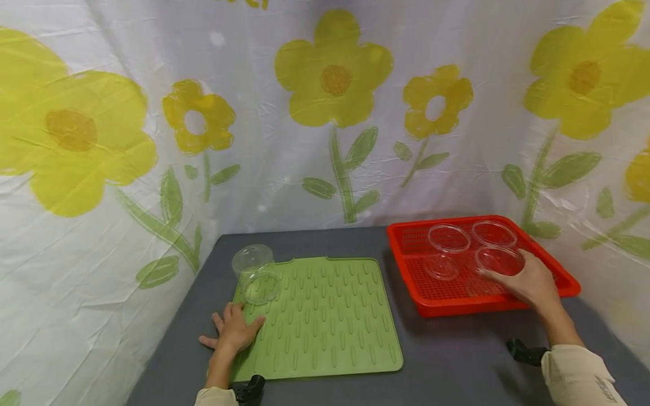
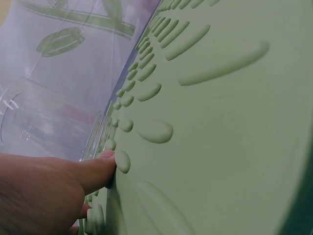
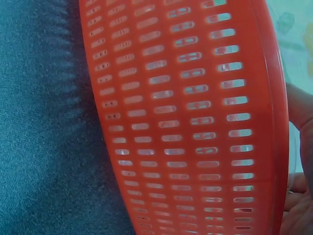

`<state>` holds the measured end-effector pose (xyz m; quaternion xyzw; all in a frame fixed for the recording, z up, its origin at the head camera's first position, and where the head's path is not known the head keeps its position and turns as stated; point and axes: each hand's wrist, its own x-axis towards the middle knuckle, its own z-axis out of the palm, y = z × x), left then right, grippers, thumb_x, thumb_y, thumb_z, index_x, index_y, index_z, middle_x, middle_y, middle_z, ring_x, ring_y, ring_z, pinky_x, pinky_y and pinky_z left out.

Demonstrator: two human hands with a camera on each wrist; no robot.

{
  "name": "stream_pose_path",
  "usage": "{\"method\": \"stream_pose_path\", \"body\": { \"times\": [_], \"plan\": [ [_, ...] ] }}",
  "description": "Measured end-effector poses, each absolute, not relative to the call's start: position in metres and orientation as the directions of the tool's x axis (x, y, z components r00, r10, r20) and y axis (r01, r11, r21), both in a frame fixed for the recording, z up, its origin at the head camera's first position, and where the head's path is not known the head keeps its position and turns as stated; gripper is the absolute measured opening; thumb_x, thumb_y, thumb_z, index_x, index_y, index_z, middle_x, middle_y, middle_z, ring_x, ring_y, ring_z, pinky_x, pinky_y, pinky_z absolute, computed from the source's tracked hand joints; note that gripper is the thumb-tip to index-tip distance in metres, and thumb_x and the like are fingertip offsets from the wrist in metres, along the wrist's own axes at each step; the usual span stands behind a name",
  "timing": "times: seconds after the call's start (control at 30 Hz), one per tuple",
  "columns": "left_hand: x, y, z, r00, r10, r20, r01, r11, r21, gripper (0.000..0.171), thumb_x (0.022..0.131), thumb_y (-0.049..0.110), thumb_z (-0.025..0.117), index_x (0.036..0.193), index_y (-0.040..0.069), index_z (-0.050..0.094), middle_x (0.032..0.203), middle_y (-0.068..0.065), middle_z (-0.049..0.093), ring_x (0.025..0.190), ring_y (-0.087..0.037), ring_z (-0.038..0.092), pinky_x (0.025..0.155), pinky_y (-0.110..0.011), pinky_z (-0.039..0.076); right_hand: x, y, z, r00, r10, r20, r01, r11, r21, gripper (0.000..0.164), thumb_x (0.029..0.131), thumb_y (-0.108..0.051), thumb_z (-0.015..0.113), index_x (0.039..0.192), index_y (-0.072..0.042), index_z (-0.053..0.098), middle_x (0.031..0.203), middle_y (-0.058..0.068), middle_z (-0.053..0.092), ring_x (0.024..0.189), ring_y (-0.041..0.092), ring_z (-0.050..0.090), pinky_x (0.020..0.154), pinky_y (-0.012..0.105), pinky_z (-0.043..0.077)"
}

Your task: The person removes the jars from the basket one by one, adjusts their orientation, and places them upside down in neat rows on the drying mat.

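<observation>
At left, the left hand [image 1: 232,330] lies spread on the green mat's edge [image 1: 235,366], holding nothing, below a clear cup [image 1: 257,274] at the mat's upper left; the left wrist view shows ridges where it meets the mat. At right, the right hand [image 1: 533,279] curls round the front cup [image 1: 500,260] in the red basket [image 1: 477,309]. Grasping seems in hand; next calls for a straight lift. The right wrist view adds the basket's slotted side, hiding the grip.

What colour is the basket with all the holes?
The basket is red; the head view shows it best.

The right wrist view crops the red basket [image 3: 265,127].
</observation>
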<state>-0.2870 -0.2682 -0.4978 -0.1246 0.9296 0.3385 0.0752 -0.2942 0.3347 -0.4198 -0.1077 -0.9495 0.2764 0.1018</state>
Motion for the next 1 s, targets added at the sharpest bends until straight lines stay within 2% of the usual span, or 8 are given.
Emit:
{"method": "stream_pose_path", "body": {
  "times": [0.23,0.6,0.8,1.0],
  "plan": [
    [-0.29,-0.262,-0.498,-0.958,-0.187,-0.218,-0.284,0.738,0.613,0.076,0.094,0.044,0.058,0.145,-0.001,0.027,0.158,-0.024,-0.003,0.139,-0.055,-0.023,0.091,-0.077,-0.03,-0.288,0.339,-0.417,-0.938,0.314,0.146,0.171,0.787,-0.593,0.116,0.077,-0.062,0.069,0.146,0.016,0.018,0.141,0.042,0.031,0.122,0.057,0.033,0.096,0.071,0.035],
    [-0.291,-0.26,-0.499,-0.96,-0.206,-0.19,-0.28,0.748,0.602,0.075,0.093,0.042,0.059,0.145,-0.002,0.028,0.158,-0.025,-0.002,0.139,-0.056,-0.021,0.093,-0.078,-0.028,-0.281,0.336,-0.406,-0.936,0.304,0.176,0.121,0.75,-0.65,0.111,0.08,-0.057,0.07,0.148,0.013,0.017,0.143,0.04,0.031,0.124,0.056,0.034,0.095,0.071,0.035],
    [-0.291,-0.261,-0.499,-0.961,-0.216,-0.173,-0.277,0.766,0.581,0.073,0.094,0.041,0.058,0.145,-0.002,0.028,0.157,-0.028,0.001,0.139,-0.058,-0.017,0.097,-0.079,-0.022,-0.278,0.331,-0.392,-0.941,0.273,0.201,0.068,0.731,-0.679,0.111,0.081,-0.056,0.07,0.151,0.007,0.012,0.149,0.037,0.027,0.127,0.056,0.032,0.094,0.072,0.034],
    [-0.288,-0.264,-0.494,-0.97,-0.219,-0.104,-0.237,0.767,0.597,0.071,0.095,0.039,0.056,0.146,0.002,0.023,0.157,-0.028,-0.003,0.139,-0.058,-0.016,0.099,-0.079,-0.017,-0.278,0.321,-0.372,-0.94,0.241,0.242,0.017,0.742,-0.67,0.11,0.079,-0.056,0.072,0.153,0.002,0.015,0.151,0.033,0.027,0.129,0.054,0.032,0.094,0.072,0.033]
  ]
}}
